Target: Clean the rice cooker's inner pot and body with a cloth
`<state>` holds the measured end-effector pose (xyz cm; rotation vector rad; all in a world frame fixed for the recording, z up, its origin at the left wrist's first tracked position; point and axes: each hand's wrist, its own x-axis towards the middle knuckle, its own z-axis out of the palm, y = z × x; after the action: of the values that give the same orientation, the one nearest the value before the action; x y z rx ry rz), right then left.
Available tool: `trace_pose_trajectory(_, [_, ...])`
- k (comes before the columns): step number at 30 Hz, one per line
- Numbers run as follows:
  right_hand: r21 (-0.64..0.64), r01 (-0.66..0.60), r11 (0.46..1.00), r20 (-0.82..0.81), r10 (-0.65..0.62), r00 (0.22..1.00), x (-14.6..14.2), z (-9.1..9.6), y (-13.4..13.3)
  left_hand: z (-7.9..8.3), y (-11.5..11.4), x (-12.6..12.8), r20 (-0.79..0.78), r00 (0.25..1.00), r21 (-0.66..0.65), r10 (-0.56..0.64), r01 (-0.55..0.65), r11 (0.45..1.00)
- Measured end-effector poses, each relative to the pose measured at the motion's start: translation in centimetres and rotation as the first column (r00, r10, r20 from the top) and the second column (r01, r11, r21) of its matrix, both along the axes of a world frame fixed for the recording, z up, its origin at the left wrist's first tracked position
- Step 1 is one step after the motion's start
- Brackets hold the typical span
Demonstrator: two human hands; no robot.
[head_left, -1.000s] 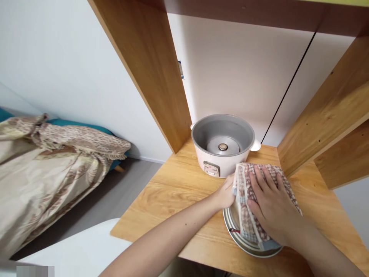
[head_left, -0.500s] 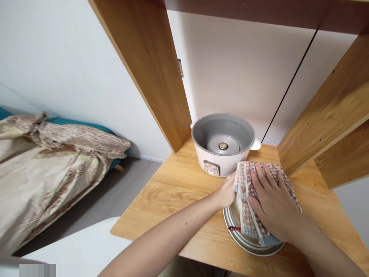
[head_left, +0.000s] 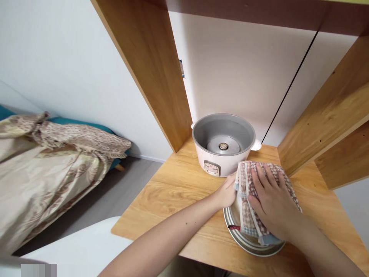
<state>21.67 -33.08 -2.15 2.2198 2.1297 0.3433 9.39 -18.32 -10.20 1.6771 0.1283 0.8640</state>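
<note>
— Wooden counter [head_left: 178, 192] under the shelf boards, with a white electric rice cooker with a grey well [head_left: 201, 154] standing uncovered at the back. Where's the round metal lid [head_left: 245, 243]?
— Lying flat near the front edge, just in front of the cooker, mostly under the brown-and-white patterned cloth [head_left: 248, 192].
— And the hands?
— Right hand [head_left: 271, 204] lies flat on the cloth, grip apart, fingers spread, likely to press a wide patch. Left hand [head_left: 226, 192] meets the lid's left edge, probably steadying it. Its fingers are hidden behind the cloth, so I cannot tell its grip.
</note>
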Motion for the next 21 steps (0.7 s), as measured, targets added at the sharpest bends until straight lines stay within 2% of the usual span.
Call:
trace_pose_trajectory(3, [0.009, 0.029, 1.000, 0.011, -0.029, 1.000, 0.2, -0.1, 0.1, 0.7, -0.1, -0.2, -0.012, 1.000, 0.014, 0.023, -0.023, 1.000])
trace_pose_trajectory(5, [0.027, -0.010, 1.000, 0.017, 0.009, 1.000, -0.4, -0.3, -0.2, -0.3, 0.3, -0.2, -0.003, 1.000, 0.049, 0.017, -0.016, 0.999])
trace_pose_trajectory(8, [0.053, -0.085, 0.995, 0.022, 0.084, 0.996, -1.3, -0.5, -0.8, -2.6, 1.1, -0.1, -0.029, 0.997, 0.203, -0.065, 0.069, 0.977])
trace_pose_trajectory(10, [0.055, -0.099, 0.994, 0.020, 0.098, 0.995, -1.3, -0.6, -0.9, -3.2, 1.3, 0.1, -0.010, 0.998, 0.220, -0.066, 0.067, 0.973])
trace_pose_trajectory(12, [0.051, -0.077, 0.996, 0.014, 0.076, 0.997, -0.8, -0.5, -0.6, -2.6, 1.0, 0.2, 0.032, 0.999, 0.165, -0.033, 0.028, 0.986])
trace_pose_trajectory(14, [0.048, -0.029, 0.998, 0.014, 0.028, 1.000, 0.0, -0.5, -0.2, -1.1, 0.4, 0.2, 0.015, 1.000, 0.055, 0.023, -0.024, 0.998])
trace_pose_trajectory(17, [0.062, 0.025, 0.998, 0.023, -0.027, 0.999, 0.5, -0.5, 0.1, 0.8, -0.2, -0.1, -0.015, 1.000, 0.010, 0.025, -0.024, 1.000])
trace_pose_trajectory(19, [0.071, 0.011, 0.997, 0.028, -0.013, 1.000, 0.0, -0.6, -0.2, 0.8, -0.2, -0.2, -0.007, 1.000, 0.014, 0.010, -0.010, 1.000])
trace_pose_trajectory(21, [0.070, -0.039, 0.997, 0.029, 0.037, 0.999, -0.8, -0.8, -0.6, 0.0, 0.1, -0.2, -0.004, 1.000, 0.027, -0.006, 0.006, 1.000])
